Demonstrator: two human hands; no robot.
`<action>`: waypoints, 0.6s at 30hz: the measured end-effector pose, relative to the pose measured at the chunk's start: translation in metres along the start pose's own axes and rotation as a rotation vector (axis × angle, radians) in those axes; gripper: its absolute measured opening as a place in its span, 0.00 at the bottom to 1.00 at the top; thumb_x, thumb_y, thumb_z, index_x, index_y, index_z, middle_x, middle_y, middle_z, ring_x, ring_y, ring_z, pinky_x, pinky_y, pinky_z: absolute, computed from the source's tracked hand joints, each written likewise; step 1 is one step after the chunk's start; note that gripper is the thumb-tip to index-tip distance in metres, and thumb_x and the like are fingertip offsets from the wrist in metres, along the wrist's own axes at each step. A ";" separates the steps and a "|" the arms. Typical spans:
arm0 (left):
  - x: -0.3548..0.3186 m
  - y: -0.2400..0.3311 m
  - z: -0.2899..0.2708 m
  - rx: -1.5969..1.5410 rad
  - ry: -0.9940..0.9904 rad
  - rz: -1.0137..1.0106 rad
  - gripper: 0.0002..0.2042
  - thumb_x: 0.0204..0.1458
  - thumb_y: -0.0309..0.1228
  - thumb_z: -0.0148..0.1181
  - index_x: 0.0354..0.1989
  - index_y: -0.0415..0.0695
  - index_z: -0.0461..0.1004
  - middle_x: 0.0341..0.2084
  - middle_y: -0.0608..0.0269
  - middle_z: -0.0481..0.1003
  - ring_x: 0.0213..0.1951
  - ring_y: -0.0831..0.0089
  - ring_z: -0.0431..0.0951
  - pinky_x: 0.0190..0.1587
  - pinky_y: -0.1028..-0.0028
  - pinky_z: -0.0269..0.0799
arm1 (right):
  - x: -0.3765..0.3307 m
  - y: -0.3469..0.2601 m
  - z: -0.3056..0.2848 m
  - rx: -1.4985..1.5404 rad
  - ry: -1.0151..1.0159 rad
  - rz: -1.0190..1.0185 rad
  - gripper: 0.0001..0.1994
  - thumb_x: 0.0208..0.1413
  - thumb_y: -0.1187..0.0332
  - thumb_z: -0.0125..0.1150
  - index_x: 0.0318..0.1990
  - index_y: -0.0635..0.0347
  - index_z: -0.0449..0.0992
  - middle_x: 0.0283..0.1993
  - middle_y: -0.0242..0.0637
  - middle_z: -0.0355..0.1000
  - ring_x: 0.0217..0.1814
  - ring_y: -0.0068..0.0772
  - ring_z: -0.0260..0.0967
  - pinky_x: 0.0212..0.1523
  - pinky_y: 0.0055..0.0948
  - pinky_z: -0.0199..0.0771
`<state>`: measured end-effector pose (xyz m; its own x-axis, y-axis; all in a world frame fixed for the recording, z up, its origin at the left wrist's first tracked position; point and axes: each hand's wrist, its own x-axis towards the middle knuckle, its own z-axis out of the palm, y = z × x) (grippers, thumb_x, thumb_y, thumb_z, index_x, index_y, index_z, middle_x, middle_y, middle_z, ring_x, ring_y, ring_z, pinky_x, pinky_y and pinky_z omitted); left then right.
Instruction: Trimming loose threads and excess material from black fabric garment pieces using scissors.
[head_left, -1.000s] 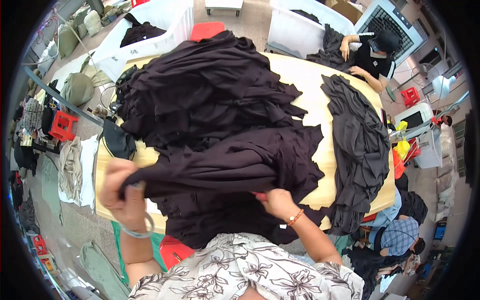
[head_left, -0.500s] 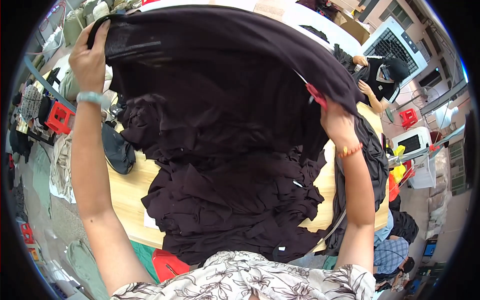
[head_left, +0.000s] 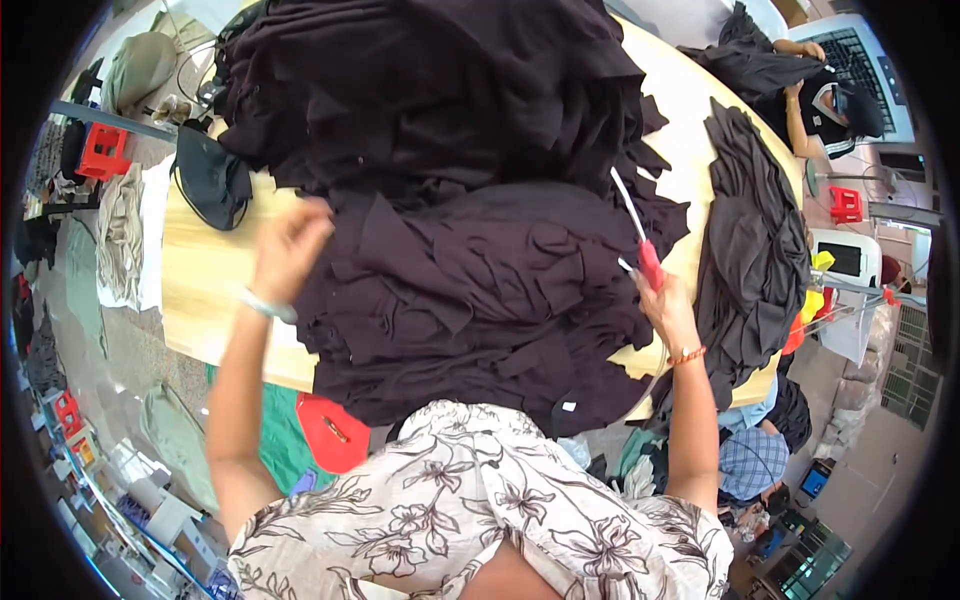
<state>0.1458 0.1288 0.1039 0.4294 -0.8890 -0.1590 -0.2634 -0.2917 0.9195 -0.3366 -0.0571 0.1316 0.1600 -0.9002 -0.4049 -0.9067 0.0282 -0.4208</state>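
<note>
My left hand [head_left: 290,245] hangs over the bare wood beside the left edge of a heap of dark garments [head_left: 470,260]. Its fingers are curled in, slightly blurred, with nothing visible in them. My right hand [head_left: 668,305] is closed round the red handle of a pair of scissors [head_left: 648,262], whose long silver blade points up and away over the heap's right side. Farther off, more dark cloth [head_left: 440,90] lies spread across the heap. A small white label [head_left: 568,406] shows on the near part of the garments.
A black cap-like item [head_left: 210,180] lies at the table's left. Another pile of dark cloth [head_left: 755,260] covers the right side of the pale wooden table [head_left: 200,290]. At the far right, a co-worker [head_left: 840,110] handles dark cloth. Red stools [head_left: 103,150] stand on the floor.
The dark cloth that both hands held raised now lies on the far part of the heap. My left hand has let go and come down nearer; my right hand has lowered with the scissors.
</note>
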 end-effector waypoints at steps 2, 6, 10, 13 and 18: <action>-0.056 -0.010 0.038 0.080 -0.157 -0.080 0.07 0.54 0.26 0.64 0.39 0.37 0.78 0.32 0.66 0.79 0.34 0.79 0.77 0.39 0.78 0.73 | -0.030 0.025 0.020 0.043 0.008 -0.088 0.16 0.57 0.60 0.64 0.29 0.67 0.74 0.18 0.49 0.69 0.20 0.45 0.69 0.27 0.39 0.68; -0.133 -0.009 0.132 -0.253 -0.141 -0.254 0.19 0.48 0.33 0.71 0.45 0.35 0.75 0.33 0.61 0.77 0.33 0.77 0.77 0.38 0.77 0.74 | -0.086 0.018 0.052 0.162 -0.073 -0.162 0.12 0.57 0.64 0.63 0.30 0.65 0.75 0.24 0.49 0.73 0.27 0.50 0.74 0.31 0.41 0.71; -0.130 0.004 0.179 0.543 0.059 0.264 0.22 0.43 0.35 0.70 0.45 0.41 0.68 0.39 0.52 0.70 0.39 0.52 0.73 0.36 0.60 0.72 | -0.104 0.008 0.071 0.097 -0.082 -0.278 0.11 0.56 0.65 0.62 0.32 0.65 0.73 0.28 0.55 0.72 0.34 0.61 0.72 0.33 0.49 0.71; -0.105 -0.020 0.175 0.474 0.147 0.290 0.06 0.48 0.26 0.62 0.30 0.40 0.69 0.23 0.56 0.71 0.25 0.56 0.74 0.30 0.59 0.70 | -0.108 0.005 0.071 0.053 -0.038 -0.375 0.11 0.56 0.66 0.61 0.30 0.65 0.71 0.27 0.54 0.71 0.34 0.61 0.71 0.34 0.49 0.70; -0.054 0.029 0.091 -0.583 0.178 -0.084 0.06 0.61 0.30 0.56 0.35 0.41 0.73 0.27 0.64 0.78 0.22 0.85 0.72 0.22 0.86 0.66 | -0.110 0.015 0.060 -0.026 0.061 -0.400 0.09 0.55 0.69 0.62 0.35 0.64 0.70 0.31 0.55 0.72 0.35 0.61 0.71 0.35 0.50 0.71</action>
<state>0.0365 0.1360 0.1064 0.5794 -0.7837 -0.2237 0.2721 -0.0727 0.9595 -0.3444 0.0686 0.1217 0.4796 -0.8621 -0.1637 -0.7871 -0.3402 -0.5146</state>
